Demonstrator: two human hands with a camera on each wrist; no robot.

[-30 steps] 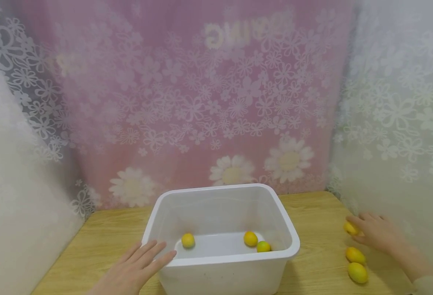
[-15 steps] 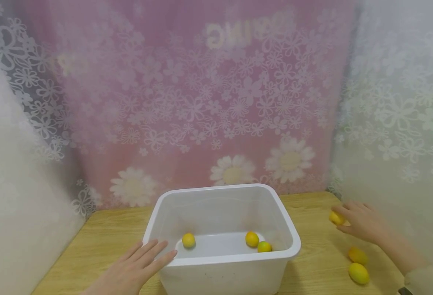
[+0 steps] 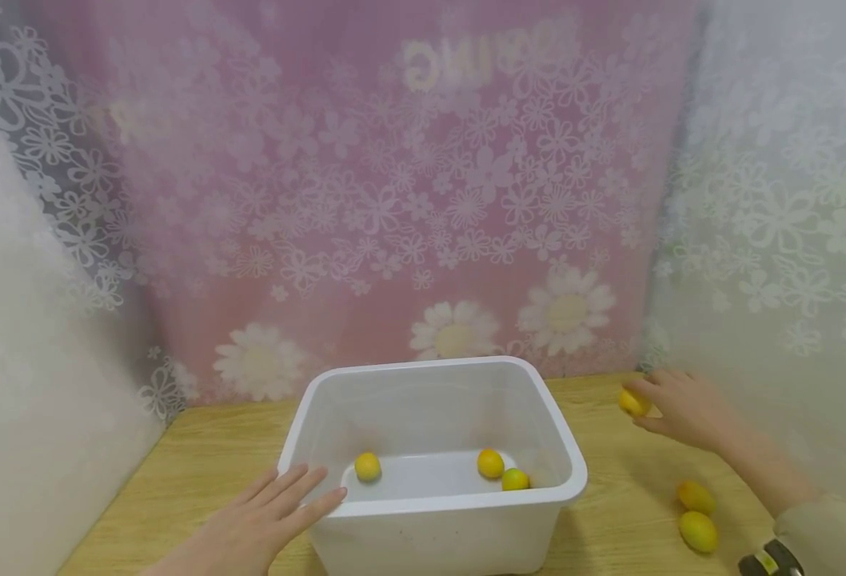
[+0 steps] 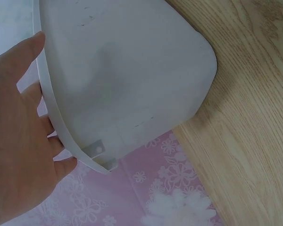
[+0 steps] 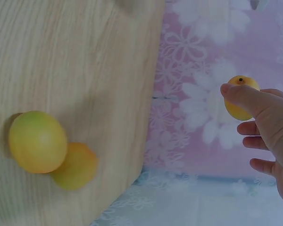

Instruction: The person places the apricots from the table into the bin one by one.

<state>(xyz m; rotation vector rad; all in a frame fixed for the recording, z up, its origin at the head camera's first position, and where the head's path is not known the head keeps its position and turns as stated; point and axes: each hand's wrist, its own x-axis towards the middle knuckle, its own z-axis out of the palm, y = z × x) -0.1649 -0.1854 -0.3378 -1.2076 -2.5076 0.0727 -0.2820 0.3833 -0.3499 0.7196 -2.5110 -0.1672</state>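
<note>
In the head view my right hand point(image 3: 689, 412) pinches a small oval yellow fruit point(image 3: 634, 402) between thumb and fingers, above the table's right side. The right wrist view shows a dark stem spot on this fruit point(image 5: 240, 110). Two more such fruits lie touching on the table: a yellow-green one point(image 3: 698, 532) and an orange-tinged one point(image 3: 696, 497). A white plastic tub point(image 3: 437, 506) stands mid-table. My left hand point(image 3: 265, 512) rests on its front left corner with straight, spread fingers. In the left wrist view the thumb and fingers touch the rim point(image 4: 49, 96).
Inside the tub lie three fruits: one at left point(image 3: 368, 467), an orange-yellow one point(image 3: 491, 464) and a greenish one point(image 3: 515, 480). The wooden table point(image 3: 178, 488) ends at a pink flowered curtain point(image 3: 394, 264) behind. A pale sheet point(image 3: 776, 320) hangs on the right.
My right hand has lifted the fruit off the table and carried it left and away from me, past the two lying fruits. The left hand stays on the tub's rim.
</note>
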